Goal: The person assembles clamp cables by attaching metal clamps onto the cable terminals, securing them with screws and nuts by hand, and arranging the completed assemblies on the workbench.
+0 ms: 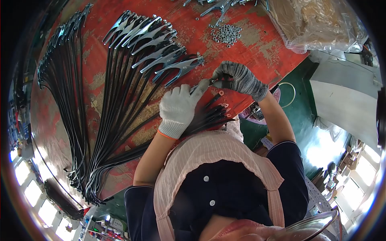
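Observation:
Both of my hands wear gloves and meet over the red table. My left hand [179,105], in a white glove, has its fingers closed round a small metal clamp, mostly hidden by the glove. My right hand [240,79], in a grey knitted glove, pinches the clamp's end; anything else in that pinch is too small to tell. Black cables [120,96] with metal clamps [161,54] on their ends fan out to the left of my hands. Below my hands lie cables with copper-coloured ring ends [221,93]. A pile of small nuts [226,35] sits beyond my right hand.
The red table [257,52] has worn patches. More clamped cables [64,60] lie at the far left, and loose clamps [219,7] at the top. A plastic-wrapped package [317,24] rests at the upper right. A pink basket [261,116] stands below the table's right edge.

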Tool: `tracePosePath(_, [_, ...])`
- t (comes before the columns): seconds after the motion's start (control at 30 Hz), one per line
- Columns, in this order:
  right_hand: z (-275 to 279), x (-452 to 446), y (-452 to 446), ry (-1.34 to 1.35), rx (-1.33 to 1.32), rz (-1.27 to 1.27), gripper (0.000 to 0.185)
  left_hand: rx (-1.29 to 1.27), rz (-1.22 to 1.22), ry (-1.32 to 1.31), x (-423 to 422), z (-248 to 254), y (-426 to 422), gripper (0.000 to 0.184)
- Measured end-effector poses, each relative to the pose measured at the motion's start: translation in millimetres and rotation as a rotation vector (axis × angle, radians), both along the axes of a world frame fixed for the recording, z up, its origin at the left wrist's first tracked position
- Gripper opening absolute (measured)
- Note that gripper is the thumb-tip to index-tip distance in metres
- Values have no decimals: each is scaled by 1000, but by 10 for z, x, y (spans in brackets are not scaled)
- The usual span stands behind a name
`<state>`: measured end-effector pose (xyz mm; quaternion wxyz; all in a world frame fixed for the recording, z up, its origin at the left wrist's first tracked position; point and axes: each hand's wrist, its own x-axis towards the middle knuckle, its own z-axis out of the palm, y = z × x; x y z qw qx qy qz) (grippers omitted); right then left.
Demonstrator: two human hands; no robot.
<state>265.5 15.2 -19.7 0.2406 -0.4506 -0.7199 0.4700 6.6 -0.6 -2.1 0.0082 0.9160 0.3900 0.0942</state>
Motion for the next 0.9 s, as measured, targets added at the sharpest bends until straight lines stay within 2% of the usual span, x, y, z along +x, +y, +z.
tracePosePath(0.2, [133,-69,-108,-37,-66,-161,41,-19,3,19,-1,-11,-6,55])
tracePosePath(0.3, [152,25,-227,-117,237,-38,40,-20,10,39,6,11,-10,55])
tracePosePath(0.4, [108,178,-303,-15,68,-11,45,-20,16,41,17,4,-5,55])
tracePosePath(0.5, [254,-25,-388,-66,86,-102,36,-4,8,26,5,-6,-13,55])
tracePosePath(0.6, [110,57,-374,184,58,-112,31,23,12,9,7,-13,-6,55])
tracePosePath(0.7, [286,-56,-425,0,-13,-119,24,17,6,32,10,-6,-32,55])
tracePosePath(0.8, [98,124,-491,303,-211,-140,28,45,1,-2,13,-5,2,53])
tracePosePath(0.9, [271,35,-485,219,-182,-245,27,41,40,-16,7,-31,98,51])
